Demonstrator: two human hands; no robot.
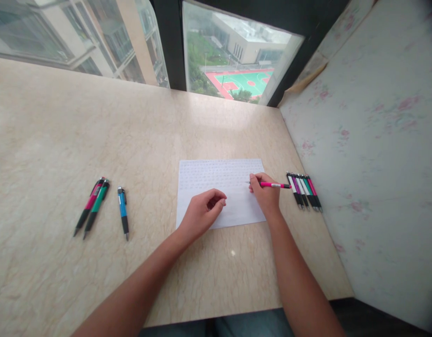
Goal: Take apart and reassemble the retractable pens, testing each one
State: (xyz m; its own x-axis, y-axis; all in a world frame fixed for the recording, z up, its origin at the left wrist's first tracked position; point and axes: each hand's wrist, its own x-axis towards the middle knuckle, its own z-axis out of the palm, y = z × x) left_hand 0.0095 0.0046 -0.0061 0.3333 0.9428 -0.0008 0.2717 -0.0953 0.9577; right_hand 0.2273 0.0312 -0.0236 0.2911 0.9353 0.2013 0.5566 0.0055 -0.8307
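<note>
A white sheet of paper [216,180] with faint lines of writing lies in the middle of the beige marble-look table [97,154]. My right hand [265,194] is closed around a pink pen [274,185], its tip touching the paper near the right edge. My left hand [204,211] rests on the lower part of the sheet, fingers loosely curled with nothing visible in them.
Three pens lie at the left: a pink one [90,206], a green one [97,208] and a blue one [123,213]. Several pens [304,191] lie in a row right of the paper. A wallpapered wall [377,140] bounds the right side; a window [237,61] lies beyond.
</note>
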